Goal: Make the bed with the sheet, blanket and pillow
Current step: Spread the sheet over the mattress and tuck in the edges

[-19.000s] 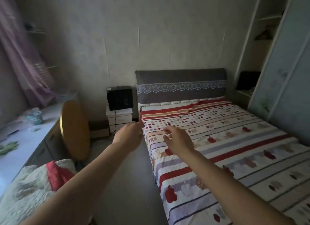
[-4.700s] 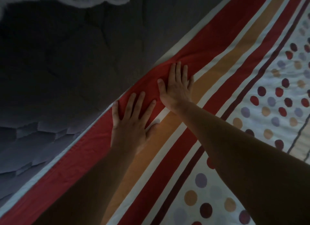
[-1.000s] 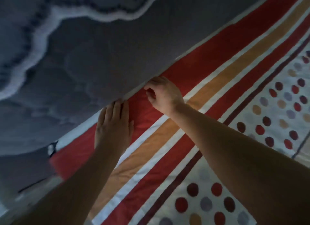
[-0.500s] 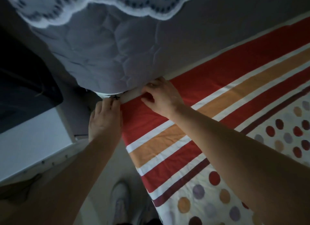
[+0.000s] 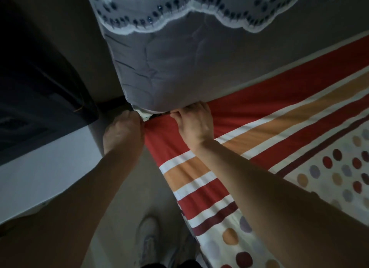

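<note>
Leaning over the head corner of the bed, we have both hands on the sheet [image 5: 259,132], which lies spread over the bed to our right with its red, orange and white stripes running along the head edge, from the corner up toward the far right. The left hand [image 5: 123,132] is just off the side of the bed at the very corner, fingers curled down out of sight around the bunched red cloth. The right hand [image 5: 196,125] sits just inside it on top of the bed, fingers curled and thumb pinching the sheet's edge right where it meets the bottom of the grey padded headboard [image 5: 179,68]. That seam is what the next move turns on, as we judge it: the loose edge lies ahead of our fingertips, and it must go down into the gap along the stripes' own line. The left hand is nearer the corner, so it would pull taut while the right hand pushes in. A pale scrap shows between the hands — we cannot tell what it is. Blanket and pillow are not in view. No writing can be read anywhere — not on the headboard's lace trim [image 5: 199,12], nor on the dark box [image 5: 36,84] atop the white nightstand [image 5: 40,168]. A shoe [image 5: 147,239] stands on the floor below.
</note>
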`<state>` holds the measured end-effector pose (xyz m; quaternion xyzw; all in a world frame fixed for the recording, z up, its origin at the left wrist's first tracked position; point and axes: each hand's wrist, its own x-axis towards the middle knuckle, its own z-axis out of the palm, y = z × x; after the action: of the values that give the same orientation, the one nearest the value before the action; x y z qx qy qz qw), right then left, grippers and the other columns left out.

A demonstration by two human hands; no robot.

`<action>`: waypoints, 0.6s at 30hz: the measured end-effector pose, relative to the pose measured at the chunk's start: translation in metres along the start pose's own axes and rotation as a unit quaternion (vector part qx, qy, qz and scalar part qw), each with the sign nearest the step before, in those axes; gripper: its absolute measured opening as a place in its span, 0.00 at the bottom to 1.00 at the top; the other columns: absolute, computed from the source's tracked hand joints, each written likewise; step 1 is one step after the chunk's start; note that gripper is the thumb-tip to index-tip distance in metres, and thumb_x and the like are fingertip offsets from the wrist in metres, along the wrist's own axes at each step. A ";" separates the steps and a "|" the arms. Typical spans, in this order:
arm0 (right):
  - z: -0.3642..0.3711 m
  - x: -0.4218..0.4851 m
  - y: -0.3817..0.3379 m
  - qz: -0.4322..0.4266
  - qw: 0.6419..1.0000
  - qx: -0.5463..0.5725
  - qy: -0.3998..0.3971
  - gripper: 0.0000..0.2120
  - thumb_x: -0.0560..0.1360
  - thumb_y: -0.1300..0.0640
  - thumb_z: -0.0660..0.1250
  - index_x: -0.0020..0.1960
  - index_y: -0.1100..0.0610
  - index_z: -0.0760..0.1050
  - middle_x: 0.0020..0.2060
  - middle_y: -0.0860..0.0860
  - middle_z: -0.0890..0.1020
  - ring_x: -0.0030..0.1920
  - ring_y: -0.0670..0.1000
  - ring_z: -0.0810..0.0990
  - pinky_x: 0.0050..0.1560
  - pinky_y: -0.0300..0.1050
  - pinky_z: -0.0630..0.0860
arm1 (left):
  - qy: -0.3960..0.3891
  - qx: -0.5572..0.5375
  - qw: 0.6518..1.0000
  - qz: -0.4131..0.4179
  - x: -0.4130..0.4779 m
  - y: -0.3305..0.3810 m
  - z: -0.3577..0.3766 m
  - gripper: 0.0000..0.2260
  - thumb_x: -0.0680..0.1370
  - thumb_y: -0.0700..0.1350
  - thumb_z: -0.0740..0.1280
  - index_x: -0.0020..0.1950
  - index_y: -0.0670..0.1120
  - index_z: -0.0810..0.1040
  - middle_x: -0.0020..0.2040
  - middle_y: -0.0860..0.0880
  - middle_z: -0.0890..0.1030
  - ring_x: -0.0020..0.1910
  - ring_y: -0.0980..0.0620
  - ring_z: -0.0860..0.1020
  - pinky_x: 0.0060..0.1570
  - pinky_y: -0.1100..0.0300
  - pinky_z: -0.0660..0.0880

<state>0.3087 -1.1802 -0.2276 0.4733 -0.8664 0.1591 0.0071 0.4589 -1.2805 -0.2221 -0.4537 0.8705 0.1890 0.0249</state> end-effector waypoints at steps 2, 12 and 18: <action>0.003 -0.002 -0.006 0.003 1.000 -0.005 -0.003 0.07 0.68 0.55 0.77 0.36 0.49 0.80 0.32 0.49 0.82 0.39 0.54 0.80 0.48 0.47 0.72 | -0.017 -0.004 1.000 -0.007 -0.001 -0.004 0.001 0.08 0.83 0.47 0.60 0.55 0.44 0.77 0.54 0.43 0.76 0.53 0.39 0.77 0.45 0.49 0.71; -0.017 -0.012 0.011 -0.006 0.999 -0.004 -0.034 0.06 0.73 0.57 0.71 0.51 0.51 0.81 0.48 0.47 0.83 0.54 0.53 0.79 0.55 0.50 0.75 | -0.012 -0.080 0.995 0.064 -0.024 0.033 -0.008 0.07 0.80 0.44 0.65 0.55 0.43 0.75 0.54 0.44 0.75 0.53 0.41 0.76 0.46 0.43 0.78; -0.054 -0.027 0.039 0.024 1.000 -0.015 -0.005 0.08 0.74 0.58 0.72 0.53 0.53 0.82 0.48 0.49 0.84 0.51 0.54 0.79 0.52 0.51 0.77 | -0.005 -0.045 0.989 0.143 -0.042 0.069 -0.009 0.04 0.79 0.43 0.65 0.52 0.43 0.74 0.55 0.44 0.75 0.52 0.41 0.76 0.42 0.45 0.78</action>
<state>0.2839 -1.1228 -0.1912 0.4528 -0.8799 0.1437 0.0066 0.4295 -1.2159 -0.1834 -0.3244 0.9170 0.2315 -0.0185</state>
